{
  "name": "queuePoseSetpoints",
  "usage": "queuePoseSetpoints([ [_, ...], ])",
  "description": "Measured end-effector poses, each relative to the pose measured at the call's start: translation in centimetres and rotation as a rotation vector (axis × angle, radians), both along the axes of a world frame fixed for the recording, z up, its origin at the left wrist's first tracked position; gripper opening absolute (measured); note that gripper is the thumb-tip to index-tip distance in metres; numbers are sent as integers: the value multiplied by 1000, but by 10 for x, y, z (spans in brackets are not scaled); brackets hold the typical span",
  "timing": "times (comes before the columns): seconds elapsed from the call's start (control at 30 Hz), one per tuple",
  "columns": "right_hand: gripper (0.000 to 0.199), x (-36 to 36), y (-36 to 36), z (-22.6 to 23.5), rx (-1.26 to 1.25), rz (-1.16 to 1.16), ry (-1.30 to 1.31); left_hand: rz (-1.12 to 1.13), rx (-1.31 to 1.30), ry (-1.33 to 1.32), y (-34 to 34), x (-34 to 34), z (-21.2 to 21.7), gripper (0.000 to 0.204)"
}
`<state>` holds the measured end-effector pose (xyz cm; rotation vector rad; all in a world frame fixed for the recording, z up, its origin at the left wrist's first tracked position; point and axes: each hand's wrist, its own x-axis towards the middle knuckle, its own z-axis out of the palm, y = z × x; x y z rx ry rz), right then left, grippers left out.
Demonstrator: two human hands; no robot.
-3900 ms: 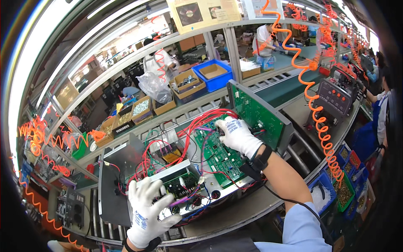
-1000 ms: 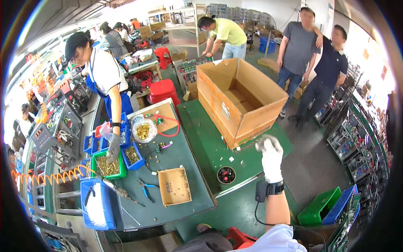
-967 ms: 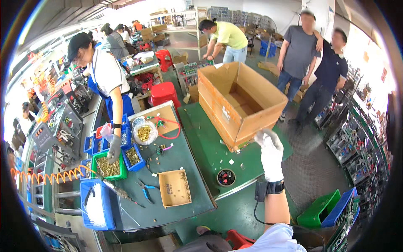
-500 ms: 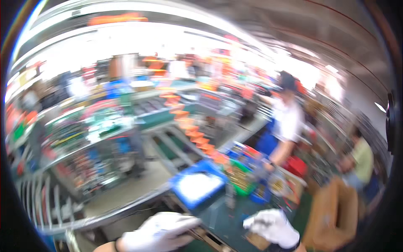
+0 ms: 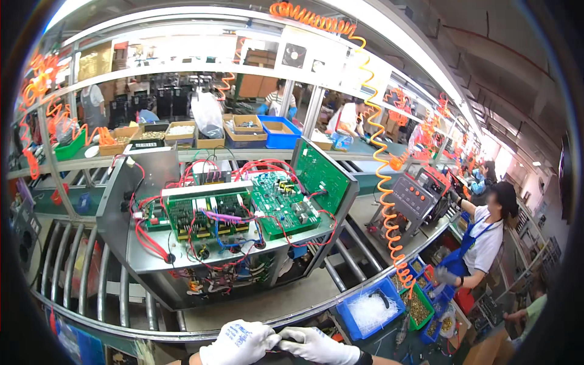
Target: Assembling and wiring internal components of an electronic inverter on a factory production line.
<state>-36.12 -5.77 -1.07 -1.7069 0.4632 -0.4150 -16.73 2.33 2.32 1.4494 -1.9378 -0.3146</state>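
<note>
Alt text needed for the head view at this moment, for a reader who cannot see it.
Two white-gloved hands, left hand and right hand, meet at the bottom edge, pinching something small and dark. Beyond them, on a roller conveyor, stands an open metal chassis with green circuit boards and red wiring. A co-worker stands at right.

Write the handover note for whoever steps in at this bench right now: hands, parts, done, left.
Left hand: gloved, low at the near edge, fingertips meeting the right hand; something small and dark sits between them, too hidden to name.
Right hand: gloved, pressed against the left; whether its grip is closed on anything cannot be told.
Open metal chassis: on the roller conveyor ahead of the hands, untouched.
Done: green circuit boards sit on top of the chassis, red wires run to them, and one board panel stands tilted up at the right.
Left: the chassis is still open, with loose wiring hanging underneath.
</note>
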Motion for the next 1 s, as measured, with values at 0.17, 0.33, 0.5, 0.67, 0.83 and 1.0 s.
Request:
queuePoseSetpoints([
  [0.17, 18, 28, -41, 63, -145, 130, 315, -207, 308, 193, -40, 46, 22, 17],
  [0.33, 19, 28, -190, 112, -655, -303, 163, -71, 465, 308, -59, 74, 32, 27],
  [0.5, 28, 40, -322, 119, -1076, -277, 683, 175, 640, 594, -50, 95, -24, 25],
  [0.67, 29, 71, -347, 115, -1092, 25, 903, 382, 777, 789, -20, 117, -50, 30],
  [0.83, 21, 70, -331, 143, -989, -101, 576, 472, 800, 1030, -21, 115, -47, 31],
  [1.0, 12, 72, -270, 157, -694, 261, 101, 197, 742, 731, -46, 141, -46, 33],
])
